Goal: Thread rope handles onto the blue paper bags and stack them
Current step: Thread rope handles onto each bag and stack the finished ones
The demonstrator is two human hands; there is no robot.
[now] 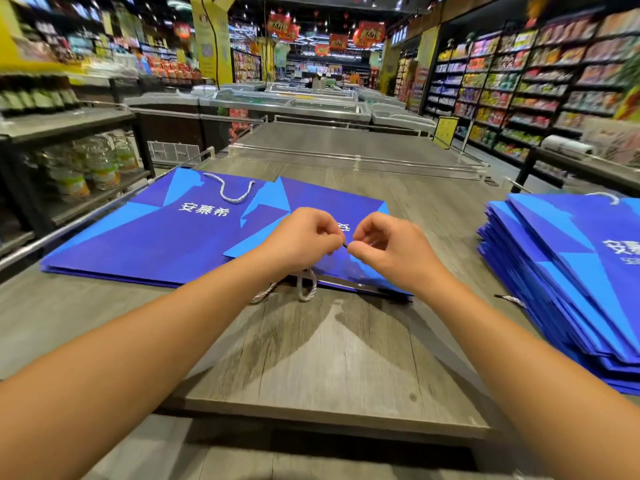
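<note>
While both hands worked over the middle of the tabletop [332, 358], I saw the left hand [301, 242] and the right hand [388, 252] curled, fingertips almost meeting, pinching a small dark tip between them; I took it for the end of a rope handle [306, 287], whose white loops trailed out from under the left wrist at the near edge of the blue bag [311, 202]. That bag lay flat, overlapping a finished bag [149, 233] toward the left edge, its cord already looped through at the far side. A thick stack of bags [561, 271] sat at the right edge, well apart from the hands. Whether the tip was already through a hole I could not tell, since the fingers hid it. My worry was the tip slipping from so fine a pinch, or fraying so it jammed in the hole. Pulling hard could also tear the paper or drag the bag sideways off its neighbour, because nothing pinned it down
</note>
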